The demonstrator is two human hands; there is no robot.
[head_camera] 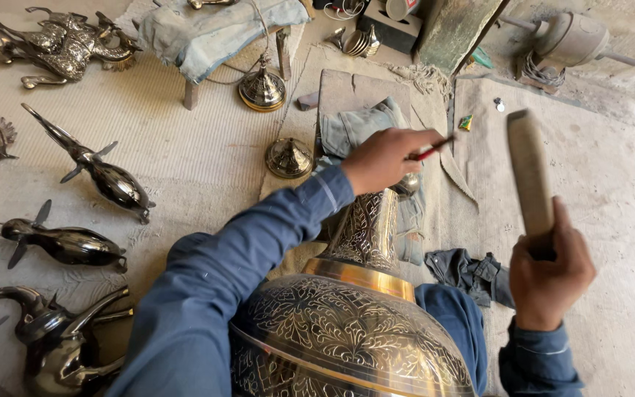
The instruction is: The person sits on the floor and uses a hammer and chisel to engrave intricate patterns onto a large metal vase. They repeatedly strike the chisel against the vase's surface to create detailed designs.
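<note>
Small colourful packet (465,122), squarish, green and yellow with a bit of red, lies on the mat right of centre in the upper part of the frame, just beside the grey cloth's edge. Dark box (389,28) at top centre, boxy, black sides, with a round pale label (403,6) edged in red showing on top, cut off by the frame edge. Print too small to read. No screens or signs seen.

Vase (354,323) in lap; bird figures (75,242) left; cloth (472,273) right.
</note>
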